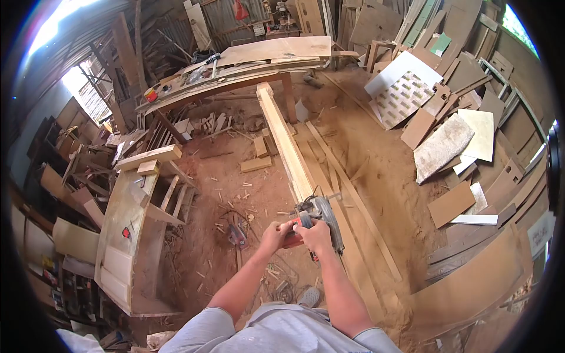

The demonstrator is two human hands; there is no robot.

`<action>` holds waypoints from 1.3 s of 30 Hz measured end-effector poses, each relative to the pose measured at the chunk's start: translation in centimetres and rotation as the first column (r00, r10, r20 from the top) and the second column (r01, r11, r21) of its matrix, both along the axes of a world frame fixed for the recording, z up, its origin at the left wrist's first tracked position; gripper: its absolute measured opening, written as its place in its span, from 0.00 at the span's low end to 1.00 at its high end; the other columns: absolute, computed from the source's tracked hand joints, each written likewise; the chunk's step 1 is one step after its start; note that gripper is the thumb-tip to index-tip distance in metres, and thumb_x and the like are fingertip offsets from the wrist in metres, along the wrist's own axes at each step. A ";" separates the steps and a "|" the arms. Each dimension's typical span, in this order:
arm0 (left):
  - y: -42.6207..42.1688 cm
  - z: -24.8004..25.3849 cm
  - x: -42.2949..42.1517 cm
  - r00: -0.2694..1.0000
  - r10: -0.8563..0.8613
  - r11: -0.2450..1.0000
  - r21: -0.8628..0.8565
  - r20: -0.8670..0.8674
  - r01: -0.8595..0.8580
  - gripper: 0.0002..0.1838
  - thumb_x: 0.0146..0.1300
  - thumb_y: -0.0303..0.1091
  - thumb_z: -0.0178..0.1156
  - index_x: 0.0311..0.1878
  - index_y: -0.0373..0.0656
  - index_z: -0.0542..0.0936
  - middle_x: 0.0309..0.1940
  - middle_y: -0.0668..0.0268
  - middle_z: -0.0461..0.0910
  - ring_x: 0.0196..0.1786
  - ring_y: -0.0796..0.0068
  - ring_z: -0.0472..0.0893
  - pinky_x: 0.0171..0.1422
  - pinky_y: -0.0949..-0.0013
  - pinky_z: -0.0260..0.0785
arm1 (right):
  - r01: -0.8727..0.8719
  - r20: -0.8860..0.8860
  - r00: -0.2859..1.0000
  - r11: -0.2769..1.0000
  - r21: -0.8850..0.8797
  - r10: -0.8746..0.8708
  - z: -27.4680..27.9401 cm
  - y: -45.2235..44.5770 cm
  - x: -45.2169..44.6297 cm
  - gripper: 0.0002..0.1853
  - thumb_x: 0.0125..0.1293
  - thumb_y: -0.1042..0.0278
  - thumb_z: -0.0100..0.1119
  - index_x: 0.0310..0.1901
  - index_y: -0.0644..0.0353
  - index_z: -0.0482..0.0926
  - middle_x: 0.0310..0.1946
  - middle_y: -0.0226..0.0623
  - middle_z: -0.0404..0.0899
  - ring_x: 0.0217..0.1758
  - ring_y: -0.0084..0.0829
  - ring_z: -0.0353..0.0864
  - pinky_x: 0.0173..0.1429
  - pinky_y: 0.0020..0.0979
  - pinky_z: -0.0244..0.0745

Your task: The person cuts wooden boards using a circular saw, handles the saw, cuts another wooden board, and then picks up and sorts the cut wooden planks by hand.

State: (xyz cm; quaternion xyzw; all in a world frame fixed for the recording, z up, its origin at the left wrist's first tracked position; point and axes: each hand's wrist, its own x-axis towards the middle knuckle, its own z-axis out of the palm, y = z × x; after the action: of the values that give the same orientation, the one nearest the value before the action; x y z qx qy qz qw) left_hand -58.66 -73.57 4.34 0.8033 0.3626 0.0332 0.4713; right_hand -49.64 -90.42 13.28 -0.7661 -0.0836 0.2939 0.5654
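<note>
A circular saw [322, 216] with a red and black body is held in front of me, over the near end of a long pale timber beam [287, 138]. My left hand [275, 236] is wrapped round the red part at the saw's left side. On the saw's rear handle, my right hand [316, 234] is closed. The saw's body hides the blade and the near end of the beam, so I cannot tell whether the blade touches wood. From under the saw, the beam runs away from me toward the far workbench [253, 69].
Long boards [359, 203] lie on the dusty floor to the right. Another red power tool [237, 235] and a cable [285, 291] lie near my feet. A workbench [120, 235] stands left, with wood blocks [256, 163] on the floor beyond. Leaning sheets [444, 147] crowd the right.
</note>
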 end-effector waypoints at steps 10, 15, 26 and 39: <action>1.3 5.5 2.7 0.998 0.063 0.980 -0.189 0.023 -0.058 0.33 0.74 0.59 0.69 0.56 0.31 0.85 0.47 0.52 0.92 0.48 0.70 0.90 0.53 0.62 0.81 | -0.010 0.033 0.999 1.000 0.005 0.010 -2.0 3.4 3.0 0.16 0.64 0.60 0.76 0.44 0.66 0.89 0.29 0.40 0.89 0.23 0.25 0.83 0.26 0.33 0.76; 3.9 1.5 4.0 0.997 0.070 0.984 -0.168 0.037 -0.063 0.33 0.74 0.60 0.68 0.55 0.32 0.86 0.45 0.52 0.92 0.48 0.70 0.90 0.51 0.62 0.81 | -0.007 -0.031 0.999 1.000 0.028 0.008 -1.4 5.0 4.1 0.15 0.64 0.60 0.76 0.42 0.65 0.89 0.24 0.34 0.84 0.18 0.23 0.78 0.22 0.33 0.71; 10.2 -2.7 7.8 0.998 -0.038 0.986 -0.166 -0.060 0.027 0.38 0.71 0.67 0.67 0.53 0.31 0.85 0.45 0.47 0.90 0.48 0.62 0.90 0.50 0.58 0.80 | -0.031 -0.030 0.999 1.000 -0.005 0.030 -1.0 8.8 7.4 0.17 0.63 0.60 0.76 0.45 0.66 0.91 0.32 0.43 0.91 0.31 0.29 0.89 0.34 0.34 0.82; 14.3 2.9 12.8 0.994 -0.028 0.999 -0.035 -0.105 0.024 0.37 0.73 0.67 0.64 0.54 0.34 0.84 0.47 0.46 0.90 0.52 0.52 0.90 0.55 0.54 0.79 | 0.014 -0.029 0.999 1.000 -0.026 -0.015 -0.1 14.7 12.6 0.19 0.65 0.56 0.78 0.45 0.66 0.89 0.27 0.35 0.86 0.23 0.24 0.82 0.26 0.32 0.75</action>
State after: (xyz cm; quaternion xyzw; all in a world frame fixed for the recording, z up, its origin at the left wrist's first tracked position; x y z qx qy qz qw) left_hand -45.90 -59.32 7.25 0.8004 0.3770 -0.0213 0.4656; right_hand -37.02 -75.68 13.14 -0.7695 -0.0659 0.3022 0.5588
